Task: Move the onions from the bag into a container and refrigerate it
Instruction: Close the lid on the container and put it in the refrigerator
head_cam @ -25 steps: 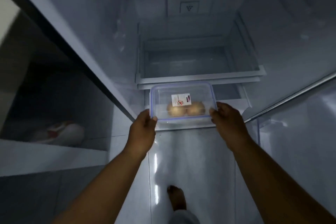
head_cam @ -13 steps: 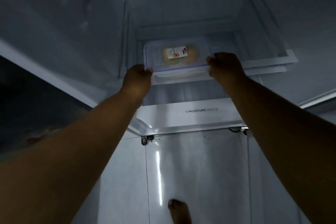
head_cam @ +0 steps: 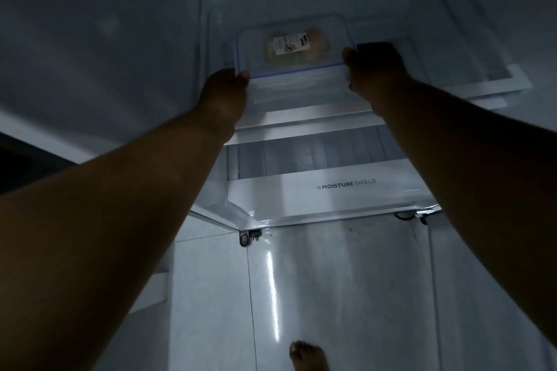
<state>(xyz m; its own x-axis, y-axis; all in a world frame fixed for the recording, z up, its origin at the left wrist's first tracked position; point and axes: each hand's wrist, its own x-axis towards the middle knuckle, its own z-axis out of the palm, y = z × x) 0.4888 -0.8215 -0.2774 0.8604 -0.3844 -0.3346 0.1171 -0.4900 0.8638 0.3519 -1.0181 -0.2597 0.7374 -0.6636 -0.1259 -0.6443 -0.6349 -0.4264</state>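
Observation:
A clear lidded container with a blue seal and a white sticker holds two brownish onions, dim through the lid. It sits over the fridge shelf, well inside the open fridge. My left hand grips its near left corner. My right hand grips its near right corner. Both arms reach forward into the fridge.
Below the shelf is a white drawer front marked MOISTURE SHIELD. A further shelf edge juts out at the right. Glossy floor tiles and a bare foot lie below. The fridge's left wall is close.
The container went from in front of the fridge, at drawer height, up and deeper onto the shelf. Both hands stayed on it, and the view moved closer.

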